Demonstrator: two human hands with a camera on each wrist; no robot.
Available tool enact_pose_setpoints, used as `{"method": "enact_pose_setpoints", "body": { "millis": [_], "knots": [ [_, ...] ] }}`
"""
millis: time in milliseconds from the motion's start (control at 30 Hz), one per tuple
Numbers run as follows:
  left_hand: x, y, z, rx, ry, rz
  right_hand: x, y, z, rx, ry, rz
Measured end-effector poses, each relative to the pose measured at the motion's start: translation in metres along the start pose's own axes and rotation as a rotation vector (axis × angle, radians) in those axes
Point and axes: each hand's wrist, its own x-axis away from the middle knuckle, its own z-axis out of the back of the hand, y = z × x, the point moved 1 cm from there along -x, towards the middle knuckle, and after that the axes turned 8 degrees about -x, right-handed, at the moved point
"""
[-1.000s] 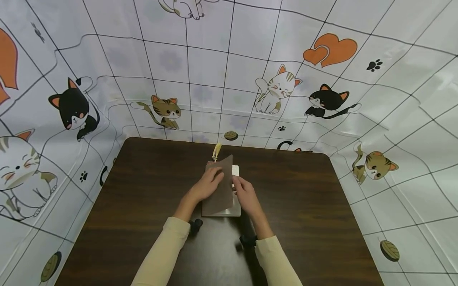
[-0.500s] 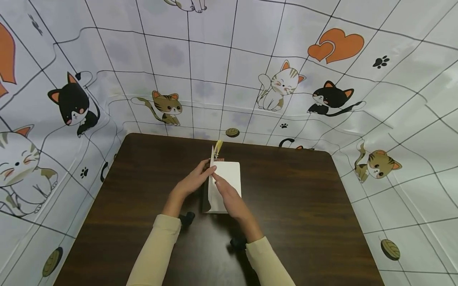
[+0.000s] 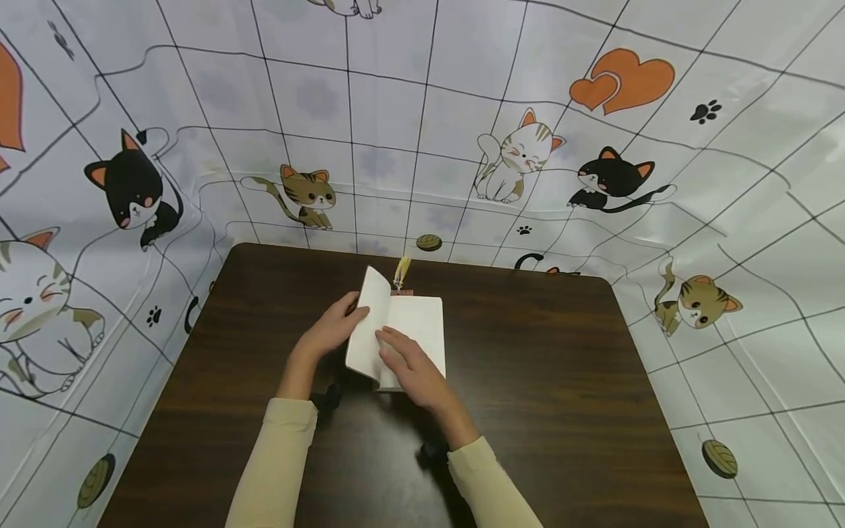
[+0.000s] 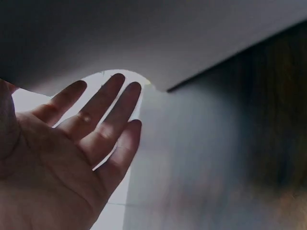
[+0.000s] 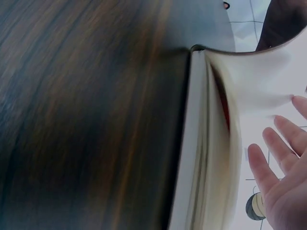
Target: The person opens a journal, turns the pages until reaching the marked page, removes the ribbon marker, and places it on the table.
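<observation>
A notebook with blank white pages [image 3: 419, 326] lies open on the dark wooden table. Its front cover [image 3: 371, 323], with the white inner side showing, stands raised and leans left. At the cover's left edge, my left hand [image 3: 325, 330] has its thumb on the inner side and the other fingers behind. The left wrist view shows those fingers extended beside the cover's dark outer face [image 4: 144, 43]. My right hand [image 3: 416, 370] is over the pages near the fold, fingers spread and nearly straight. From the notebook's top edge sticks a reddish bookmark [image 3: 401, 292] with a yellow tassel [image 3: 403, 271].
The brown table [image 3: 541, 396] extends to both sides of the notebook and towards the body. Behind it and at its sides hangs a white sheet [image 3: 383, 110] with a grid and cartoon cats. Small black devices [image 3: 432, 453] sit at the wrists.
The cover has swung from lying partly over the pages, through upright, to leaning left, uncovering the white pages. My left hand has moved left with it; the right hand has come over the pages.
</observation>
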Motion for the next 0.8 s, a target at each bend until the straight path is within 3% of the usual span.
{"method": "enact_pose_setpoints", "body": {
  "millis": [200, 467, 667, 800],
  "knots": [
    [0.008, -0.018, 0.006, 0.041, 0.044, 0.010, 0.001, 0.002, 0.003, 0.154, 0.010, -0.077],
    [0.021, -0.046, 0.010, -0.018, 0.065, 0.045, 0.005, 0.016, 0.012, 0.422, -0.016, -0.014],
    [0.027, -0.060, 0.010, -0.045, 0.086, 0.095, 0.012, 0.026, 0.020, 0.541, -0.038, -0.014],
    [0.027, -0.065, 0.012, -0.033, 0.066, 0.115, 0.014, 0.031, 0.025, 0.605, -0.054, -0.013]
  ]
}}
